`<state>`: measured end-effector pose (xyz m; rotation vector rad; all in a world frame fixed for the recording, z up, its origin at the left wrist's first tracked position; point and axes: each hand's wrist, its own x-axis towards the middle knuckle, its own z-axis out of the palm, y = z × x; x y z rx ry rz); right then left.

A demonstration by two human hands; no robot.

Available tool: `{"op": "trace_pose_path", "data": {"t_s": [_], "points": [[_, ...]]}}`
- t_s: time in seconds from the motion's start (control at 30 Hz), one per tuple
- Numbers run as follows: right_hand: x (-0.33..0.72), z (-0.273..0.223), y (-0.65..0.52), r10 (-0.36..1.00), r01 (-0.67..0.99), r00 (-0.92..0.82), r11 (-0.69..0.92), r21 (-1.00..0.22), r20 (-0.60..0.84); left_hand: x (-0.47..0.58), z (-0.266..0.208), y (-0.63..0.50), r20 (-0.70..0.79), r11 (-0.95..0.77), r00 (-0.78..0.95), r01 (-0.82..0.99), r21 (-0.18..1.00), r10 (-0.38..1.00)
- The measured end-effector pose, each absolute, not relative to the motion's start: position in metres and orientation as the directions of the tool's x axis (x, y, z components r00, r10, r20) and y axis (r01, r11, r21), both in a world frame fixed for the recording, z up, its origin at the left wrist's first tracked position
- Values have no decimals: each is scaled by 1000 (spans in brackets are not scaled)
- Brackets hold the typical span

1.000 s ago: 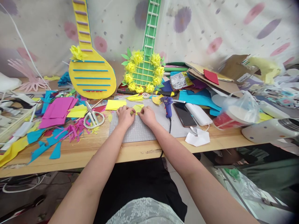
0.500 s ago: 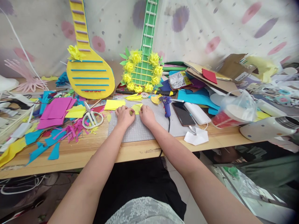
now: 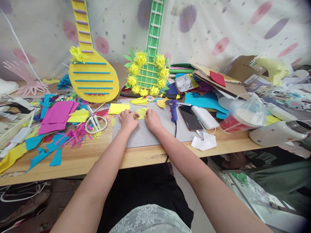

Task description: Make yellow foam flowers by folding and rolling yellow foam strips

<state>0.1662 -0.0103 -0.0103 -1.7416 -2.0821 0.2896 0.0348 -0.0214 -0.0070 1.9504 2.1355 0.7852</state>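
A small piece of yellow crepe paper [image 3: 142, 113] lies between my two hands, low over the grey cutting mat [image 3: 143, 136]. My left hand [image 3: 128, 121] has its fingers curled and grips the paper's left edge. At the right edge my right hand [image 3: 153, 120] pinches it with bent fingers; the fingertips are partly hidden. Just behind my left hand is a folded yellow paper strip [image 3: 119, 108]. White-handled scissors [image 3: 96, 124] rest to the left, and a purple glue gun [image 3: 173, 110] stands to the right of my right hand.
A yellow paper lute [image 3: 94, 77] and a green one with yellow flowers [image 3: 150, 74] lean at the back. Magenta paper [image 3: 57, 116] and scraps cover the left. On the right are a phone [image 3: 190, 118], a bagged cup [image 3: 240, 118] and an uncapped bottle [image 3: 277, 133].
My left hand has shifted slightly left, and the gap between the hands is a little wider. The yellow paper stays between them; my right hand has hardly moved.
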Motion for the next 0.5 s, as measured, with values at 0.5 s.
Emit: {"op": "trace_pose_path", "data": {"t_s": [0.5], "points": [[170, -7, -13, 975, 873, -156, 212, -439, 160, 34, -4, -25, 242, -6, -118, 889, 458, 963]]}}
